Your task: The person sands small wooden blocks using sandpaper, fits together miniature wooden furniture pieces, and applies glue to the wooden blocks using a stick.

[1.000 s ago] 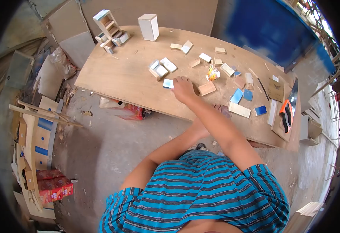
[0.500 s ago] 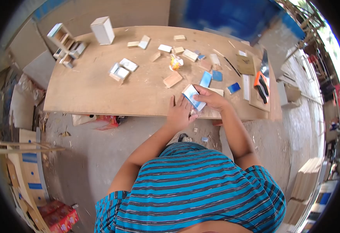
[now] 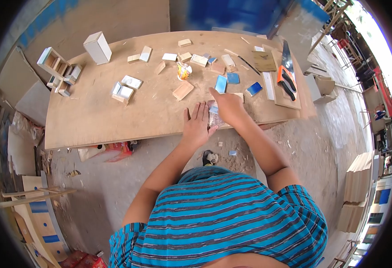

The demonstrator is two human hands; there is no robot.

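My right hand (image 3: 228,107) is closed over a small blue-and-white wooden block (image 3: 213,109) near the table's front edge, and the fingers hide most of it. Beneath the block lies a mottled grey-brown sheet (image 3: 215,120), whose kind I cannot make out. My left hand (image 3: 196,125) rests flat just left of the sheet, fingers extended and holding nothing. Just beyond my right hand are a light-blue piece (image 3: 221,84), a darker blue piece (image 3: 233,78) and a glossy blue block (image 3: 254,89). A bare wooden block (image 3: 183,90) lies beyond my left hand.
On the wooden table (image 3: 93,120), a handsaw (image 3: 287,73) with orange-black handle lies at right. A patterned cup (image 3: 184,70) stands mid-table among several wood offcuts. At left are a white box (image 3: 97,48) and a small wooden shelf piece (image 3: 55,64).
My right hand has lowered the blue-and-white block from a raised hold onto the sheet. My left hand has flattened beside it. The camera view has shifted slightly.
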